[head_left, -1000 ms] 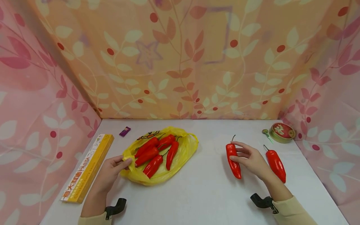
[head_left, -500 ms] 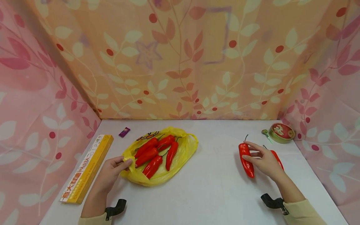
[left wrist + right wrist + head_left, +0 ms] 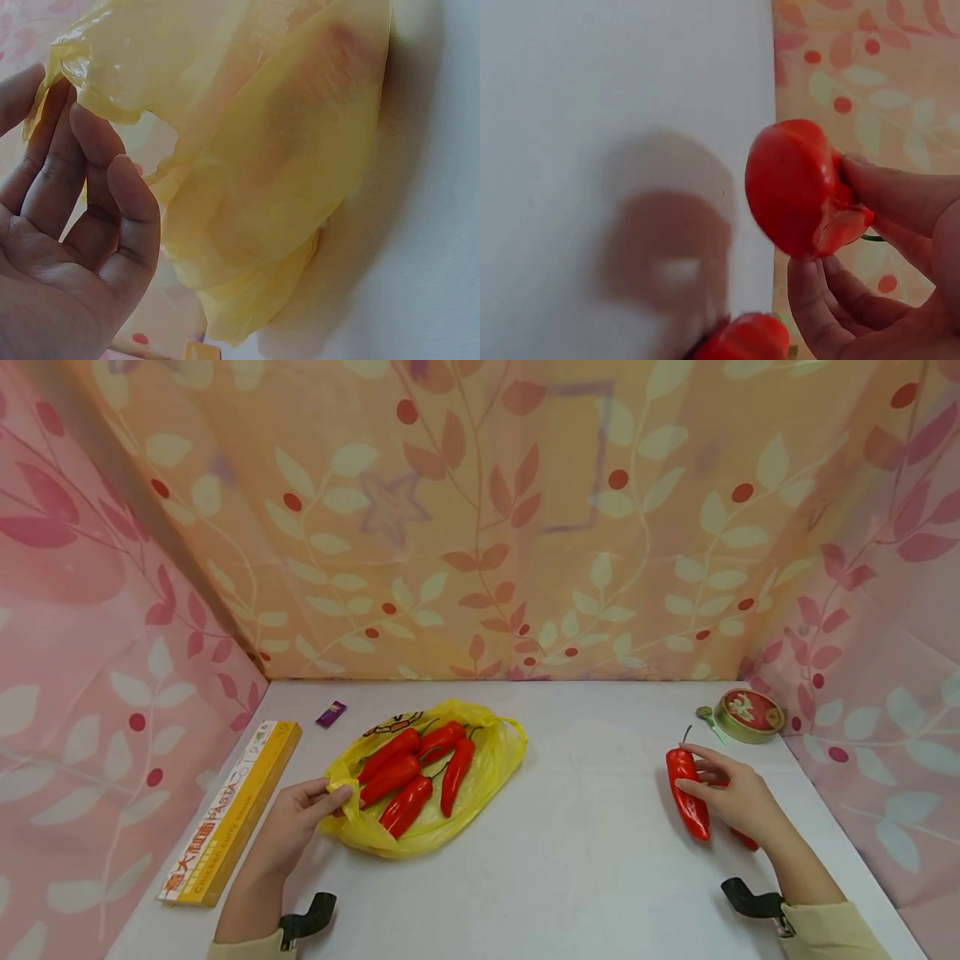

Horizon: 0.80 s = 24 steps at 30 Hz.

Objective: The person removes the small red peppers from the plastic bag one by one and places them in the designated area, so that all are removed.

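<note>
My left hand [image 3: 294, 822] pinches the near left rim of a yellow plastic bag [image 3: 480, 797], thumb against fingers. Several red chili peppers [image 3: 405, 806] lie in the bag's open mouth. On the right side, my right hand [image 3: 738, 793] grips another red chili pepper [image 3: 686, 793] between thumb and fingers, its stem pointing away from me. The right wrist view shows this held pepper [image 3: 787, 187] raised off the table, with its shadow on the white surface. A second loose pepper [image 3: 744, 838] lies beneath the right hand, mostly hidden by it.
A yellow and white pasta box [image 3: 228, 814] lies along the left edge. Behind it is a small purple packet [image 3: 331, 714]. At the back right stand a round red and green tin [image 3: 750, 714] and a small green item [image 3: 707, 718]. Patterned cloth walls [image 3: 480, 527] enclose the white table [image 3: 555, 860].
My right hand has carried the held pepper to the right, over the loose pepper, which it now mostly covers. The left hand and the bag stay in place.
</note>
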Each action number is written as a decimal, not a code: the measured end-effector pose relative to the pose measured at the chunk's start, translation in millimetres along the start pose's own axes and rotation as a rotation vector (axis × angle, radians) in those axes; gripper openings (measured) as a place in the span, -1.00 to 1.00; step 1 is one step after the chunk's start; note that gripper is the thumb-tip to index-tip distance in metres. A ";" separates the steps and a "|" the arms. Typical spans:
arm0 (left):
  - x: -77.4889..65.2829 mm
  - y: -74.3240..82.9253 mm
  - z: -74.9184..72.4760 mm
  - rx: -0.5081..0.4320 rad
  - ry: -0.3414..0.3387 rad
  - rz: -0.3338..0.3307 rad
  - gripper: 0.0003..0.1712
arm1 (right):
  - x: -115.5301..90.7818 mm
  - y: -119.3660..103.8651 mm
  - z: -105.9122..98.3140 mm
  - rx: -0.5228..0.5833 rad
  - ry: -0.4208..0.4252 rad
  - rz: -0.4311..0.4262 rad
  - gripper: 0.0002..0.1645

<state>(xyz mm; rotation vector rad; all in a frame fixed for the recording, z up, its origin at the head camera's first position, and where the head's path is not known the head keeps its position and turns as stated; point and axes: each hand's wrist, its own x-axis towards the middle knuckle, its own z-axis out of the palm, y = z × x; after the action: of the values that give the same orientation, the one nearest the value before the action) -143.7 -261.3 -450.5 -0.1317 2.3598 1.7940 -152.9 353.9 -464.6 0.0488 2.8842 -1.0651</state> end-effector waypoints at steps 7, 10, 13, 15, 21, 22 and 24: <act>0.9 -1.5 0.6 0.005 0.009 -0.004 -0.52 | -2.8 13.2 -8.7 -0.080 0.021 0.024 -0.10; 1.1 -2.3 0.8 0.001 0.010 -0.004 -0.51 | -4.1 15.3 -7.9 -0.107 0.034 0.016 -0.12; 1.4 -3.1 0.7 0.003 0.006 -0.010 -0.50 | -4.7 17.6 -6.5 -0.137 0.037 0.003 -0.12; 1.5 -3.5 0.5 0.004 0.009 -0.018 -0.50 | -4.3 19.1 -4.8 -0.165 0.034 -0.001 -0.12; 1.8 -3.9 -0.3 0.011 0.012 -0.026 -0.48 | -0.1 23.1 -1.2 -0.223 0.023 0.008 -0.12; 1.9 -3.9 -0.3 0.010 0.011 -0.026 -0.48 | 0.5 23.8 -1.5 -0.221 0.022 0.008 -0.11; 2.2 -3.9 -0.1 0.007 0.011 -0.028 -0.49 | 1.2 24.7 -2.4 -0.215 0.024 0.007 -0.12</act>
<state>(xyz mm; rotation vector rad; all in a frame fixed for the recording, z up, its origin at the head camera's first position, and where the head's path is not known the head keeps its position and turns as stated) -145.2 -262.4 -454.6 -0.1734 2.3596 1.7773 -153.0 374.3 -478.9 0.0608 2.9979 -0.7523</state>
